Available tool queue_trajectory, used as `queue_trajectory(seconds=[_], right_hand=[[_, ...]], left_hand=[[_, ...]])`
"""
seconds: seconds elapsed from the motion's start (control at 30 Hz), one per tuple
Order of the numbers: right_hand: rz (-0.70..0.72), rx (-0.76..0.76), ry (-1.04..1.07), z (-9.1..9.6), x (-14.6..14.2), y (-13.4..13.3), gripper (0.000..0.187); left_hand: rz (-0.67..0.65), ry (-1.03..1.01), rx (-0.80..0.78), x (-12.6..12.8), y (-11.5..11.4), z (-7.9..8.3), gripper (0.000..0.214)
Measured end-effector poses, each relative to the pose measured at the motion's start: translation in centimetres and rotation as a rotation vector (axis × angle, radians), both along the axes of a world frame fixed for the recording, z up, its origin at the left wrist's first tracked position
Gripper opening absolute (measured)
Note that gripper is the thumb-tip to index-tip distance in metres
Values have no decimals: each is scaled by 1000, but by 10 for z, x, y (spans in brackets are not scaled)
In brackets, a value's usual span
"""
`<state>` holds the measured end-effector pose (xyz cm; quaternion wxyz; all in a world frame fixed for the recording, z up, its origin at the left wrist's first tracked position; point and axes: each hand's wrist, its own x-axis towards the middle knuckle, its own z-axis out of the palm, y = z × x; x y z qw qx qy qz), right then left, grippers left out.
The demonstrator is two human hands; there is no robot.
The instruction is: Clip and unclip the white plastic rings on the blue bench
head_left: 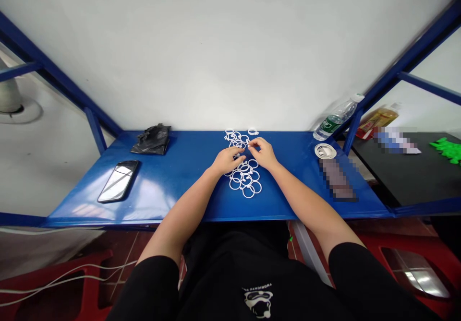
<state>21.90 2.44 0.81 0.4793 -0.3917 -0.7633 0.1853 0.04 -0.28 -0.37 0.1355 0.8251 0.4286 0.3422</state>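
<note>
Many thin white rings with small knobs lie on a blue table in front of me. The nearer pile of white rings point(246, 178) spreads below my hands, and a farther pile point(235, 137) lies just beyond them. My left hand point(227, 160) rests over the left side of the rings, thumb and forefinger apart, with part of a ring showing between them. My right hand point(263, 153) is pinched at the right edge of the farther pile, a small white part of a ring at its fingertips. One single ring point(253, 131) lies apart near the wall.
A phone point(118, 181) and a crumpled black plastic bag point(153, 138) lie on the left. To the right are a water bottle point(336, 119), a white roll point(325, 151) and a blurred-out item point(338, 179). Blue frame bars point(374, 66) rise at both sides.
</note>
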Motion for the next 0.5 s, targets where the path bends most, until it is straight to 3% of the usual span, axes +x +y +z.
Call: queue_trajectory(seconds=[0.17, 0.33, 0.5], right_hand=[[56, 16, 14, 4, -2, -5, 24], [89, 71, -14, 10, -6, -11, 16], [86, 105, -34, 11, -7, -12, 13]], left_hand=[[82, -89, 216, 1, 3, 0, 30], [105, -77, 398, 4, 5, 1, 18], [105, -87, 449, 4, 5, 2, 12]])
